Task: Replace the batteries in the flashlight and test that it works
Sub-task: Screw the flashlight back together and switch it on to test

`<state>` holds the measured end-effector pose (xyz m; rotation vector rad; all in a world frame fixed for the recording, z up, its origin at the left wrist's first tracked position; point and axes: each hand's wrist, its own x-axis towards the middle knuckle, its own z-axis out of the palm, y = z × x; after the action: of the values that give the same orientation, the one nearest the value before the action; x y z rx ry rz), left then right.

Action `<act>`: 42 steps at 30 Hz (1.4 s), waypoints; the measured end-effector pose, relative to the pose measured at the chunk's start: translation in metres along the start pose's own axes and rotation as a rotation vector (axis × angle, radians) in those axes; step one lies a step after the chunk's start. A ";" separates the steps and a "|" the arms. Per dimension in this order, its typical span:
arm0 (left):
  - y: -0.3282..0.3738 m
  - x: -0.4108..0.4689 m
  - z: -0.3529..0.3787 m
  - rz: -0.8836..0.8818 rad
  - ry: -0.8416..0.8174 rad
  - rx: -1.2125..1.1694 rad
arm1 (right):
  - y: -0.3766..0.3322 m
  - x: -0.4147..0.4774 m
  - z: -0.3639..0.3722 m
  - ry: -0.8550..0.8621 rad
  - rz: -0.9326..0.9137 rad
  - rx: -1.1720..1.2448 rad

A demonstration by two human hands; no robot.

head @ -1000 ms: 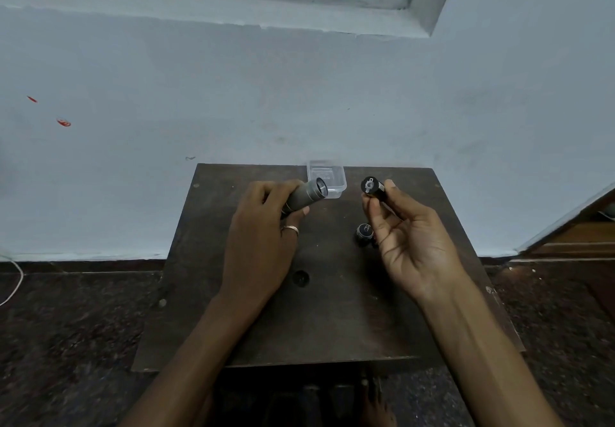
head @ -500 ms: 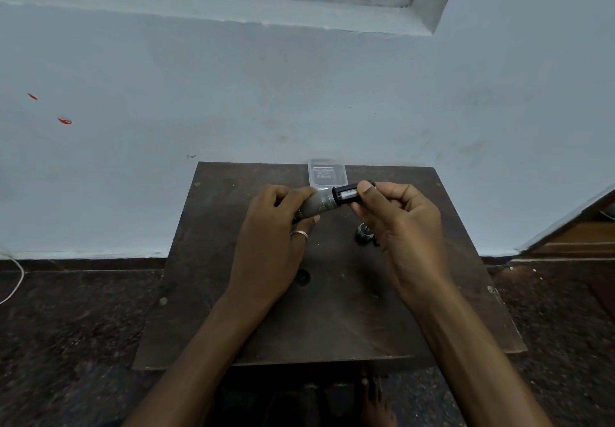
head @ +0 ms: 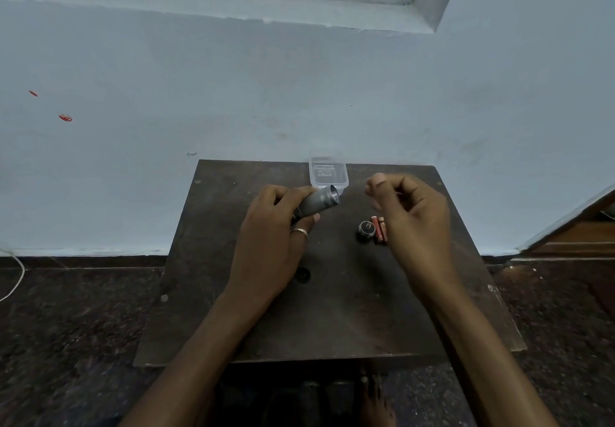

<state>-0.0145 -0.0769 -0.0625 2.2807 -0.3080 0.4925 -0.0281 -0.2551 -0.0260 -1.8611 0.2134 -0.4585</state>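
My left hand (head: 269,243) grips the grey flashlight body (head: 319,202) above the small dark table (head: 332,320). The body's open threaded end points right and slightly up. My right hand (head: 416,227) hovers to the right of that open end, apart from it. Its thumb and loosely curled fingers hold nothing that I can see. On the table below my right hand lies the black end cap (head: 366,229), with red batteries (head: 381,230) touching its right side.
A clear plastic container (head: 327,173) stands at the table's back edge, just behind the flashlight. The table sits against a pale blue wall on a dark speckled floor. A white cable (head: 15,280) lies on the floor at the far left.
My right hand pushed the black battery holder into the flashlight's open end, then let go and drew back to the right. The left hand stayed in place with the body.
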 end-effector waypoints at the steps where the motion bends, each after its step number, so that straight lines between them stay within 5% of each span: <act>1: 0.000 0.000 -0.001 -0.007 0.005 -0.009 | 0.002 0.005 -0.006 0.017 0.016 -0.051; 5: -0.001 0.001 -0.002 -0.014 0.011 -0.005 | 0.009 0.016 -0.026 -0.058 -0.006 -0.404; 9: 0.000 0.001 -0.001 -0.016 0.001 -0.002 | 0.017 0.014 -0.023 -0.316 -0.099 -0.791; 16: 0.000 0.001 -0.001 -0.024 -0.011 0.002 | 0.031 0.006 -0.013 -0.446 -0.157 -0.981; 19: 0.001 0.001 -0.001 -0.025 -0.009 0.001 | 0.033 0.008 -0.010 -0.389 -0.211 -0.918; 22: 0.001 0.001 -0.002 -0.028 -0.011 -0.003 | 0.025 0.009 -0.011 -0.248 -0.253 -0.599; 32: 0.001 0.001 -0.001 -0.028 -0.028 0.002 | 0.004 0.008 -0.008 -0.147 0.145 0.332; 42: -0.004 0.001 0.000 -0.008 -0.048 0.084 | 0.002 0.005 -0.006 -0.270 0.090 0.241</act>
<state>-0.0124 -0.0742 -0.0643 2.3776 -0.3065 0.4548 -0.0260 -0.2630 -0.0247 -1.6480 0.0562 -0.1590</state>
